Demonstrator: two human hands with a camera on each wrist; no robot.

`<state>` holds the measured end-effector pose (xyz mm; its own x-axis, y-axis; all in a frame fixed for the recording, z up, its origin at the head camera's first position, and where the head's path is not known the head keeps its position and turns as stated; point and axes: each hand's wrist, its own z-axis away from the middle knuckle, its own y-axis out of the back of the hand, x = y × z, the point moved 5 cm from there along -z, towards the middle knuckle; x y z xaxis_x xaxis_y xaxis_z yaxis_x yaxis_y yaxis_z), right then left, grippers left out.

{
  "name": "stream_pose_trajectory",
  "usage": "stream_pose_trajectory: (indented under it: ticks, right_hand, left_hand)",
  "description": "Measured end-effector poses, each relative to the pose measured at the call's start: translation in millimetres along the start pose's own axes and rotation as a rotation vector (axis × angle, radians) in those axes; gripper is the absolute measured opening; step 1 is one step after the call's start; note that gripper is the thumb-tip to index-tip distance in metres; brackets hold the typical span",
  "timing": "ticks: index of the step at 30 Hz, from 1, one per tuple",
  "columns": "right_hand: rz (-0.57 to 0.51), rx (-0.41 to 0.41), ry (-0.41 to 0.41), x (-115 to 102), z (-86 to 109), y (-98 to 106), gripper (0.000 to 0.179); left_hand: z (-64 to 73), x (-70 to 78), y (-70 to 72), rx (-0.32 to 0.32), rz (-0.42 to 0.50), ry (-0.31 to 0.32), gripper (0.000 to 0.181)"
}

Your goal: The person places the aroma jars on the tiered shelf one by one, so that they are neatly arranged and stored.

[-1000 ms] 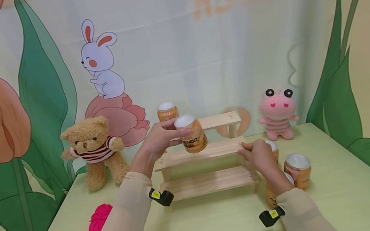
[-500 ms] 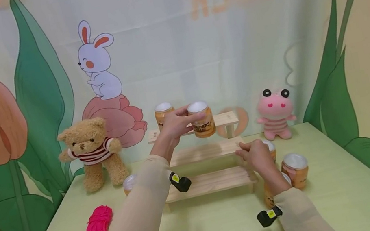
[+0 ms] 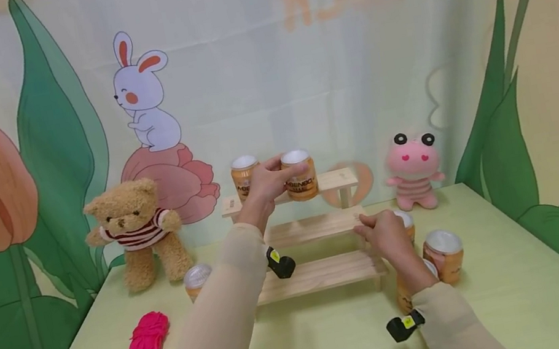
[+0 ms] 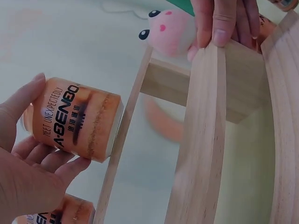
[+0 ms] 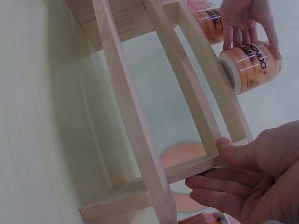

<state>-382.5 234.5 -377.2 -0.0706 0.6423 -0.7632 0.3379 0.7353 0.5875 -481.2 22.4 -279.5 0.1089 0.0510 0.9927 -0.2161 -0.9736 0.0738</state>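
My left hand (image 3: 266, 187) grips an orange can (image 3: 302, 185) with a white lid, thumb on one side and fingers on the other. The can stands upright at the top tier of a three-tier wooden rack (image 3: 317, 228); its base meets the board or nearly does. Just left of it another orange can (image 3: 243, 182) stands on the same tier, partly behind my hand. My right hand (image 3: 384, 236) pinches the right end of the middle tier. In the right wrist view, the thumb of that hand (image 5: 254, 179) lies over the board with the fingers below.
Several orange cans (image 3: 446, 257) stand on the table right of the rack, partly behind my right arm. Another can (image 3: 197, 278) is beside my left sleeve. A teddy bear (image 3: 138, 233), pink yarn (image 3: 149, 339) and a pink plush toy (image 3: 414, 169) sit around the rack.
My left hand has carried the can right and up, then slightly down to the top tier. A can at the left has come into sight. My right hand keeps its hold.
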Motion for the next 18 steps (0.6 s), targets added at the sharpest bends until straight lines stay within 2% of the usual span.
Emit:
stream_pose_trajectory:
  ticks: [9,18]
  right_hand:
    - [-0.009,-0.006,0.009,0,-0.2,-2,0.034]
    - [-0.003,0.014,0.037,2,-1.7,-2,0.034]
  left_hand:
    - [-3.3,-3.2,0.9,0.072,0.042,-0.013,0.066]
    - [-10.8,-6.8,-4.8,0.106,0.101,-0.022,0.068]
